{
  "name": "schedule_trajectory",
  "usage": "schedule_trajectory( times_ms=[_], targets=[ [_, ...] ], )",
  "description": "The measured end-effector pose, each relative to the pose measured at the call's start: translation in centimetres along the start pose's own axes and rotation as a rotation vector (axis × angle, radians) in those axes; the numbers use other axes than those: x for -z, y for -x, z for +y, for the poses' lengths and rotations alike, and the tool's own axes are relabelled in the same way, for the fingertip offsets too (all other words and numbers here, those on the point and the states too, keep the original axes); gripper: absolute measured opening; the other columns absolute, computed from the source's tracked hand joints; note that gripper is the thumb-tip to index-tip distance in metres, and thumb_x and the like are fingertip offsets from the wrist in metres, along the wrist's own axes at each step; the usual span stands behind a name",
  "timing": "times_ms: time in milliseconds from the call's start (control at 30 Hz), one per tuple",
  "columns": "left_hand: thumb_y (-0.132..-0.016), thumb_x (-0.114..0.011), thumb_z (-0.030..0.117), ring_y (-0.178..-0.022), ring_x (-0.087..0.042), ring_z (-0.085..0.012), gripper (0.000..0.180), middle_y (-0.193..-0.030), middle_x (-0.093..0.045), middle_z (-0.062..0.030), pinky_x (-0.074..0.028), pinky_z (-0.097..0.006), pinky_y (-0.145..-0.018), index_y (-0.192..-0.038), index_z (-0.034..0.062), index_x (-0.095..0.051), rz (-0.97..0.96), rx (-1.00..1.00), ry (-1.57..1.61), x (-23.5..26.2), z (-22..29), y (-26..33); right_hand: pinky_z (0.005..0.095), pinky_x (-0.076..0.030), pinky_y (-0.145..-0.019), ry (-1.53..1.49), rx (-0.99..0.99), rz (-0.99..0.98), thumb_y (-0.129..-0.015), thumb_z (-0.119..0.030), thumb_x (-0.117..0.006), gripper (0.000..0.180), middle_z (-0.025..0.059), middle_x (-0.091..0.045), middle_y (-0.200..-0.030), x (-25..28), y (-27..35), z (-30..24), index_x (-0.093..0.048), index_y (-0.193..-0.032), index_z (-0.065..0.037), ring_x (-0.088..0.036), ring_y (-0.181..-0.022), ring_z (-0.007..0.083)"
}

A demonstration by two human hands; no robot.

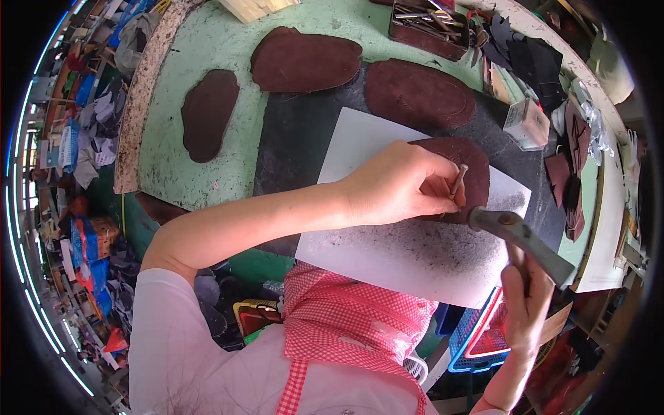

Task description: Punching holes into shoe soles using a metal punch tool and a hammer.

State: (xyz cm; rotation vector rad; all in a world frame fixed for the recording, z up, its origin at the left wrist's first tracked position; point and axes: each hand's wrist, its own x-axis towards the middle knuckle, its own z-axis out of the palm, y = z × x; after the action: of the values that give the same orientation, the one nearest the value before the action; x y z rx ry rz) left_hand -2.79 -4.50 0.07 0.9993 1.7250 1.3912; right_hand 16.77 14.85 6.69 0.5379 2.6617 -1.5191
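Note:
My left hand reaches across from the left and pinches a slim metal punch, held nearly upright with its top leaning slightly right. Under it lies a dark brown leather piece, partly hidden by my hand. That piece rests on a white board strewn with dark specks. In my right hand, fingers wrapped around its handle, is a hammer. Its metal head is just right of and below the punch in the picture; whether it touches the leather cannot be told. The punch's lower tip is hidden by my fingers.
Brown leather pieces lie around a black mat on the green table. A tin of metal tools stands at the back, a clear plastic box at the right. Below the table's near right are blue and red baskets.

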Motion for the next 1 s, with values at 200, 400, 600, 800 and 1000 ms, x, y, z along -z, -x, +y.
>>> schedule_trajectory(
  times_ms=[200, 400, 600, 800, 1000],
  targets=[
    [-0.084, -0.070, 0.009, -0.076, -0.069, -0.0112, 0.009, -0.083, -0.070, -0.0054, -0.055, -0.024, -0.068, -0.090, 0.0021, -0.067, 0.087, -0.027, 0.002, -1.0, -0.6, 0.7, 0.0200, -0.034, -0.050, -0.161, -0.019, -0.224, -0.090, -0.016, -0.055, 0.027, 0.0036, -0.056, -0.069, 5.3, -0.2, 0.4, -0.062, -0.105, 0.006, -0.045, -0.051, 0.0056],
    [-0.084, -0.070, 0.015, -0.068, -0.066, -0.0215, 0.010, -0.081, -0.069, -0.0033, -0.052, -0.030, -0.060, -0.090, 0.0079, -0.069, 0.200, -0.351, -0.381, -2.0, -0.9, 1.2, 0.0199, -0.029, -0.054, 0.271, 0.189, 0.084, -0.098, -0.029, -0.051, 0.030, 0.0019, -0.047, -0.068, -0.2, 0.5, -2.2, -0.051, -0.103, 0.001, -0.039, -0.057, 0.0066],
    [-0.086, -0.066, 0.006, -0.078, -0.069, -0.0121, 0.006, -0.087, -0.070, -0.0046, -0.053, -0.024, -0.071, -0.092, 0.0034, -0.065, 0.075, -0.068, -0.004, -1.1, -1.2, 1.1, 0.0164, -0.028, -0.047, -0.109, 0.128, 0.258, -0.100, -0.034, -0.047, 0.036, 0.0017, -0.043, -0.068, -0.7, 0.3, -3.3, -0.048, -0.101, 0.002, -0.037, -0.052, 0.0040],
    [-0.086, -0.068, 0.013, -0.072, -0.068, -0.0163, 0.010, -0.081, -0.068, -0.0037, -0.051, -0.025, -0.064, -0.091, 0.0051, -0.066, 0.088, -0.352, -0.576, -1.3, 0.1, 1.8, 0.0183, -0.030, -0.048, 0.388, 0.282, 0.263, -0.095, -0.032, -0.056, 0.034, 0.0032, -0.052, -0.067, -0.6, 1.5, -1.4, -0.056, -0.093, 0.001, -0.043, -0.051, 0.0065],
    [-0.089, -0.065, 0.010, -0.086, -0.070, -0.0125, 0.012, -0.091, -0.071, -0.0060, -0.054, -0.024, -0.077, -0.098, 0.0024, -0.065, 0.002, -0.005, 0.029, 0.3, -0.6, 1.2, 0.0189, -0.030, -0.041, -0.246, 0.267, -0.125, -0.098, -0.037, -0.050, 0.047, 0.0037, -0.045, -0.061, 2.0, -0.5, -1.1, -0.048, -0.112, 0.008, -0.039, -0.044, 0.0057]
  ],
)
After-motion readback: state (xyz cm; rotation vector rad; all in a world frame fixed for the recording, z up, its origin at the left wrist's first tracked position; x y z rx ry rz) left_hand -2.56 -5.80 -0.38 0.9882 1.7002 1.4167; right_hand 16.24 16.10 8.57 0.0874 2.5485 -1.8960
